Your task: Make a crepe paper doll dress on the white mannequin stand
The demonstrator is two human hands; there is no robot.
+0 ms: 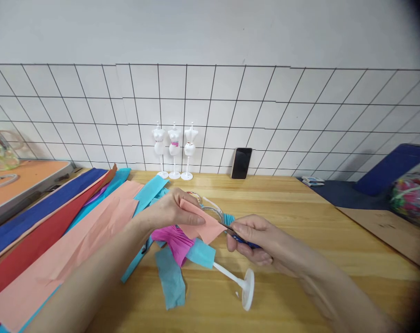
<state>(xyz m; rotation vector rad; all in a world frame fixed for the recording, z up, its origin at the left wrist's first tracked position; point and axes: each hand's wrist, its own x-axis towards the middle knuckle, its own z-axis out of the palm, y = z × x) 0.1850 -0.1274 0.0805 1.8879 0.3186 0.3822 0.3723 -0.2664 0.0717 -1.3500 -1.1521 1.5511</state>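
Peach paper piece (210, 230) sits at the middle of the frame, pinched beneath the thumb of your left hand (177, 210), while your right hand (253, 238) has its fingers wrapped around the scissors (243, 240), blades at the paper's right corner; how far apart the blades stand, I cannot tell. Your paper looks thin, so a slack pinch could let it fold between the blades, and a slanted stroke could leave a ragged edge. Just below, a white stand (248, 289) lies tipped over, and your wrist might nudge it. You work at a wood-grain table (293, 296), with long coloured paper strips (74, 245) across the lower left. Upper centre, three white dress forms (174, 150) and a dark phone (242, 163) stand before a tiled wall (230, 111).
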